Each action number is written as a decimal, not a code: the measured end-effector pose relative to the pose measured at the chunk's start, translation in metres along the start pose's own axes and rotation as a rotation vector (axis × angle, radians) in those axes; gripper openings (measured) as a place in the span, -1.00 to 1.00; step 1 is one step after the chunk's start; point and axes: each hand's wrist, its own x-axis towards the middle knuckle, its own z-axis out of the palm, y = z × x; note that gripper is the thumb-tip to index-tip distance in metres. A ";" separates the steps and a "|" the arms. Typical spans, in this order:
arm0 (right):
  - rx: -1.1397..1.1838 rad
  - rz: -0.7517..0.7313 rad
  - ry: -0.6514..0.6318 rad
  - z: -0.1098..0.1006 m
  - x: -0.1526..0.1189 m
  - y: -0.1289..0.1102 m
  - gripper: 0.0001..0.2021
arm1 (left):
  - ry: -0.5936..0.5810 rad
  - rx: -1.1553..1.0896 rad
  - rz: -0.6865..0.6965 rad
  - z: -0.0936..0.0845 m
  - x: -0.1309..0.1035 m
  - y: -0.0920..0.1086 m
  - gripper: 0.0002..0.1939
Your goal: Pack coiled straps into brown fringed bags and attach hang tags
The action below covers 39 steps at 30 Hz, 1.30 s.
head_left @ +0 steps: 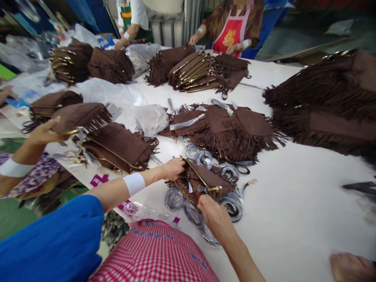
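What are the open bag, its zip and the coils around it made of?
Open bag: brown suede or faux suede; matte, softly creased.
Zip: brass-toned, probably metal; bright glints, though plated plastic is possible.
Coils: grey-blue, seemingly plastic-wrapped, given the sheen; core material unclear.

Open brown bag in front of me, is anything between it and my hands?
Nothing visible: the left hand grips one end of the bag, and the right hand holds its near edge. Coiled straps lie around it.

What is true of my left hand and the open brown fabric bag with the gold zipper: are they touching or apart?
Touching. The head view shows the left hand gripping the open bag at its far-left edge, without a gap.
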 end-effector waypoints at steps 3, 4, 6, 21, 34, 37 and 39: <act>-0.023 0.022 -0.018 0.002 0.001 -0.004 -0.89 | 0.113 -0.002 -0.245 0.000 -0.011 0.009 -0.79; -0.015 0.026 -0.018 0.003 0.001 -0.004 -0.89 | 0.171 -0.009 -0.351 0.001 -0.014 0.013 -0.76; 0.002 0.028 -0.016 0.004 0.002 -0.005 -0.88 | 0.251 -0.057 -0.552 0.007 -0.021 0.020 -0.69; 0.080 0.190 0.175 0.003 -0.002 -0.001 -0.84 | 0.448 -1.316 -0.654 0.038 -0.018 0.026 -0.46; 0.398 0.079 0.425 0.004 0.024 -0.033 -0.79 | 0.504 -1.525 -0.663 0.054 -0.031 0.059 -0.72; 0.316 0.086 0.465 0.007 0.033 -0.032 -0.76 | 0.561 -1.402 -0.637 0.056 -0.031 0.062 -0.80; 0.262 0.011 0.565 0.006 0.035 -0.035 -0.76 | 0.570 -1.282 -0.565 0.053 -0.033 0.067 -0.83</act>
